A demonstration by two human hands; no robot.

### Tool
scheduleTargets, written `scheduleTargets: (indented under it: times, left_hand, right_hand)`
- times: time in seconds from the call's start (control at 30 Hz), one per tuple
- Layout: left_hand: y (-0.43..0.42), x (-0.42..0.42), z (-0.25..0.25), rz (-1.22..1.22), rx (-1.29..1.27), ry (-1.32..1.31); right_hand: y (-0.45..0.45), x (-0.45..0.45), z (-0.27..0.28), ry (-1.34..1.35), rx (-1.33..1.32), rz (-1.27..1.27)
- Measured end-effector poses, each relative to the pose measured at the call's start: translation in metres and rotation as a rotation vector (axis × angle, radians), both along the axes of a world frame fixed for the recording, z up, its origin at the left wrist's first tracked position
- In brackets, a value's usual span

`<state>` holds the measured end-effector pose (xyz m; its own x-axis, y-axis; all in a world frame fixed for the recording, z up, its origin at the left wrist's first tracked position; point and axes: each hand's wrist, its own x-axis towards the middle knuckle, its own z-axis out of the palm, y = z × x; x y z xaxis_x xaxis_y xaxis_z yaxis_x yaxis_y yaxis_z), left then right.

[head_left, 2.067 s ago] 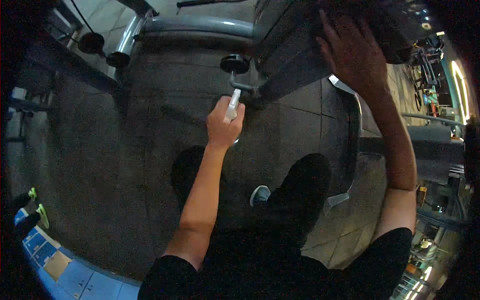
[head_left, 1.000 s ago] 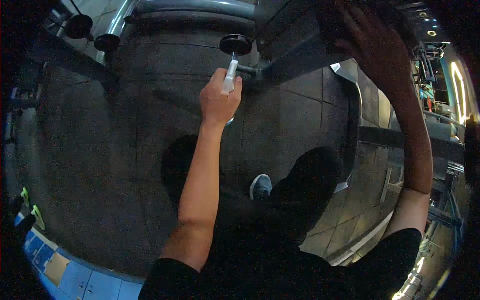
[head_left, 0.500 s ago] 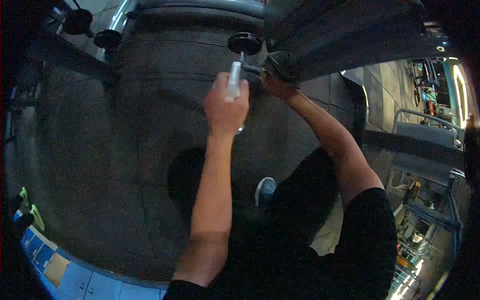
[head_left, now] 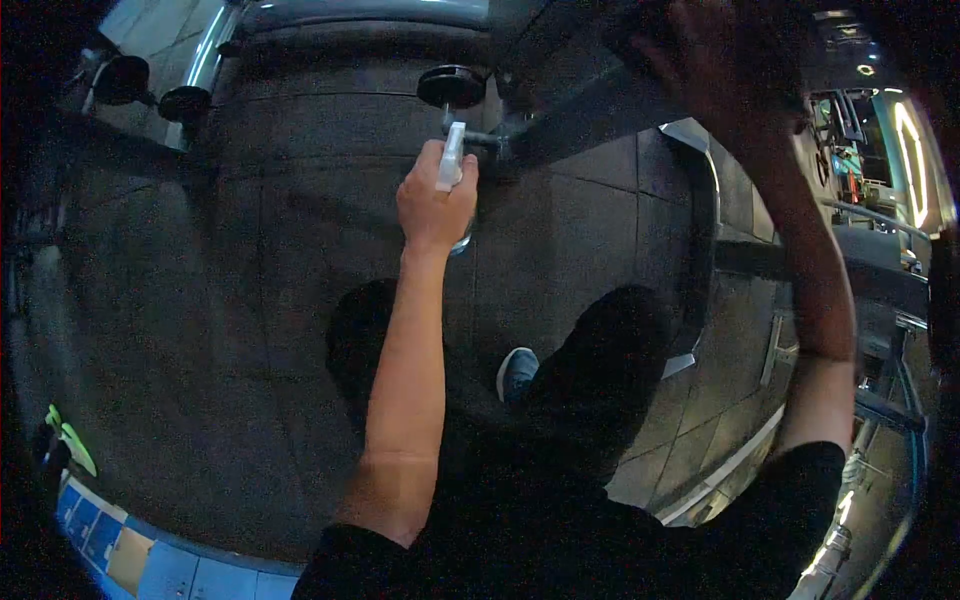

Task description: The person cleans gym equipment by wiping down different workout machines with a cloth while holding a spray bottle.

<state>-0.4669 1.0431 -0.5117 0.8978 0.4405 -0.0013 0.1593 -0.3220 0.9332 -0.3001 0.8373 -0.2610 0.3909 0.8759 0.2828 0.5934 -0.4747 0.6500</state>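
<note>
My left hand (head_left: 437,205) is closed round a spray bottle, with its white trigger head (head_left: 452,158) showing above my fingers. A bit of the clear bluish bottle (head_left: 462,242) shows below the hand. Just beyond stands a round black plate (head_left: 451,87) on a metal post, with a short metal peg (head_left: 478,138) beside it. My right hand (head_left: 705,70) is in deep shadow over a dark padded surface (head_left: 590,105) at the upper right. Its fingers look spread; whether a cloth lies under the palm is too dark to see.
Dark floor mats (head_left: 240,330) lie around my feet, and my shoe (head_left: 516,374) shows below. Black weights (head_left: 122,80) are at the upper left. Blue lockers (head_left: 220,578) and another person's green-edged shoes (head_left: 75,445) are at the lower left. Gym frames (head_left: 880,265) stand at right.
My right hand has moved from beside the metal peg, where it had a dark cloth, up and right over the pad. My left hand still grips the spray bottle. The view has shifted slightly.
</note>
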Motion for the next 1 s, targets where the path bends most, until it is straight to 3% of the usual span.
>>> scheduleTargets:
  times: [0.03, 0.1, 0.17, 0.23, 0.27, 0.33, 0.37, 0.4, 0.43, 0.53, 0.6, 0.67, 0.73, 0.87, 0.93, 0.97, 1.0]
  left_hand:
    - [-0.003, 0.000, 0.005, -0.018, -0.037, 0.009]
    - [-0.007, -0.001, 0.005, -0.015, -0.037, -0.025]
    - [-0.003, -0.005, 0.008, -0.012, -0.020, -0.052]
    - [0.001, -0.010, 0.010, 0.024, -0.004, -0.079]
    - [0.004, -0.013, 0.011, 0.053, 0.012, -0.114]
    - [-0.003, -0.017, 0.017, 0.066, -0.043, -0.092]
    - [-0.002, -0.019, 0.017, 0.077, -0.105, -0.080]
    - [0.000, -0.017, 0.020, 0.080, -0.099, -0.085]
    - [-0.002, -0.015, 0.018, 0.091, -0.109, -0.073]
    - [0.002, -0.014, 0.005, 0.070, -0.040, -0.064]
    - [0.006, -0.011, -0.002, 0.051, 0.052, -0.064]
    - [0.005, -0.009, -0.007, 0.046, -0.039, -0.086]
    - [0.002, -0.005, -0.010, 0.052, -0.032, -0.050]
    - [-0.007, 0.001, -0.002, 0.036, 0.048, -0.054]
    - [-0.005, 0.002, -0.003, 0.009, 0.013, -0.032]
    - [-0.003, 0.000, -0.004, -0.024, -0.030, -0.008]
    - [-0.001, -0.001, -0.002, -0.021, -0.021, -0.001]
  right_hand:
    - [0.006, 0.008, -0.027, 0.048, 0.126, 0.066]
    - [0.021, -0.012, -0.073, 0.038, 0.063, 0.079]
    - [0.018, 0.006, -0.149, 0.215, -0.284, -0.165]
    - [0.002, 0.001, -0.228, -0.856, -0.581, 0.275]
    - [0.006, -0.005, -0.260, -0.854, -0.575, 0.277]
    - [0.014, -0.014, -0.312, -0.370, -0.785, 0.008]
    - [0.008, -0.010, -0.340, -0.375, -0.779, 0.008]
    - [0.000, 0.002, -0.362, -0.275, -0.520, 0.082]
    - [0.000, 0.003, -0.355, -0.176, -0.267, 0.154]
    - [-0.007, -0.004, -0.300, -0.027, -0.474, 0.326]
    - [-0.003, -0.017, -0.214, -0.707, -0.546, 0.239]
    - [0.009, -0.024, -0.095, -0.309, -0.870, -0.005]
    - [-0.015, 0.008, -0.035, 0.169, 0.054, 0.274]
    - [0.004, -0.002, -0.032, 0.050, 0.006, 0.141]
    - [0.025, -0.004, -0.078, -0.151, -0.053, -0.232]
    - [0.029, -0.006, -0.105, -0.140, -0.045, -0.229]
    - [0.031, -0.008, -0.133, -0.350, -0.320, -0.112]
